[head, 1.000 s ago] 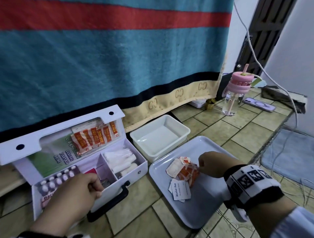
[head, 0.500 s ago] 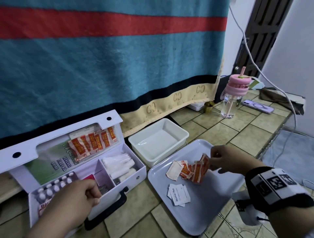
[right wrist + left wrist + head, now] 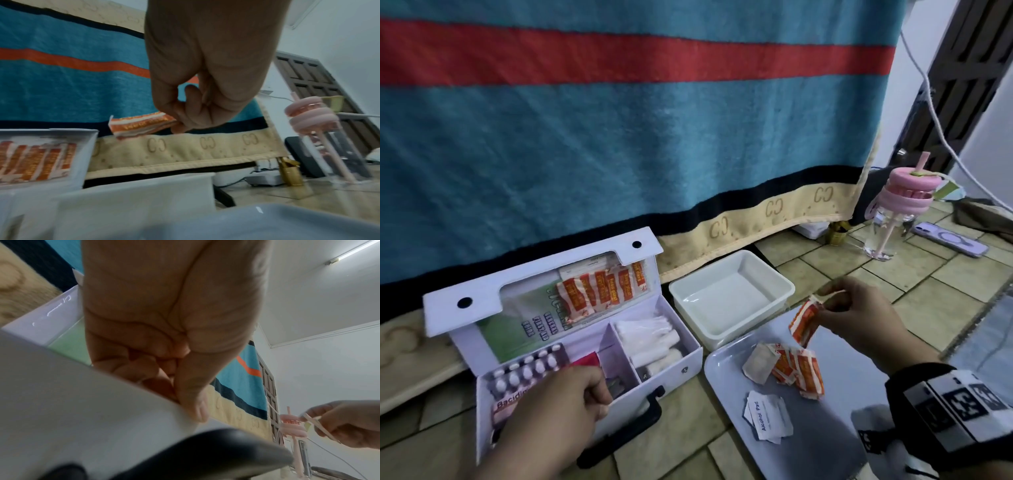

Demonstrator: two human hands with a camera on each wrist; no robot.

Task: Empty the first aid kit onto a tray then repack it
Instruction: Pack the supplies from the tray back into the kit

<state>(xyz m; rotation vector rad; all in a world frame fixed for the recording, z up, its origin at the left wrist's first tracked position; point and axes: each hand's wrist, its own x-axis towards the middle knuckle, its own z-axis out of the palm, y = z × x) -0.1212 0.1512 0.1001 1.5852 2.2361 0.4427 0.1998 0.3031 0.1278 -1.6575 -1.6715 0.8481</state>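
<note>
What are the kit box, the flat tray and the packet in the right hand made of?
Kit box: white, looks like thin moulded plastic, smooth faint sheen, black handle.
Flat tray: pale grey-blue, probably plastic; matte, rounded rim.
Packet, pinched by the right hand: orange and white printed paper or foil sachet, creased and bending; which one cannot be told.
</note>
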